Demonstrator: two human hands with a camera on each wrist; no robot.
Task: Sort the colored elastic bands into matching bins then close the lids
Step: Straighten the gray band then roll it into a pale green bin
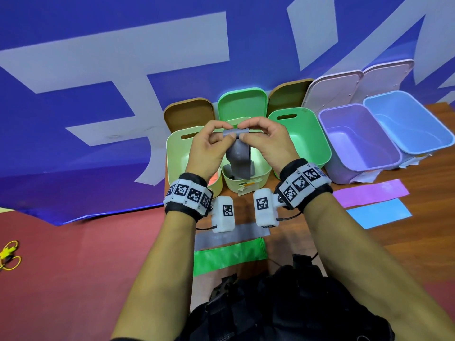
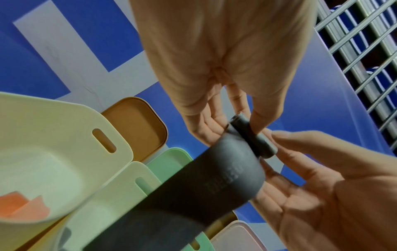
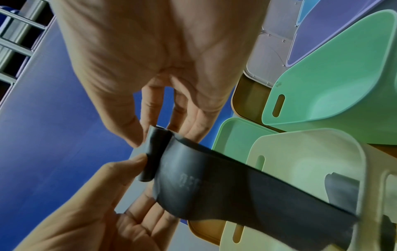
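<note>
Two bare hands meet above a row of open bins on a wooden table (image 1: 418, 242). The left hand (image 1: 209, 148) and the right hand (image 1: 268, 143) each pinch one end of a small rolled section at the top of a gray band (image 1: 240, 153), thumb against fingertips. The rest of the band hangs straight down from the roll into a small pale yellow bin (image 1: 246, 179) directly below the hands, where more gray material lies.

At 9 o'clock from that bin stands a larger pale yellow bin (image 1: 177, 153) holding something orange at the bottom. At 3 o'clock stands a green bin (image 1: 310, 134), then a purple bin (image 1: 357, 141), then a blue bin (image 1: 413, 124) farthest right. Lids lean upright behind the bins against a blue banner: a brown lid (image 1: 188, 113), a green lid (image 1: 242, 103), a second brown one, and two pale lids (image 1: 334, 88).

Flat on the table near the wearer, at 6 o'clock from the hands, lie a second gray band (image 1: 248, 233) and a green band (image 1: 229, 257), touching each other. At 4 o'clock lie a purple band (image 1: 371, 193) and a light blue band (image 1: 379, 214), side by side in front of the purple bin.
</note>
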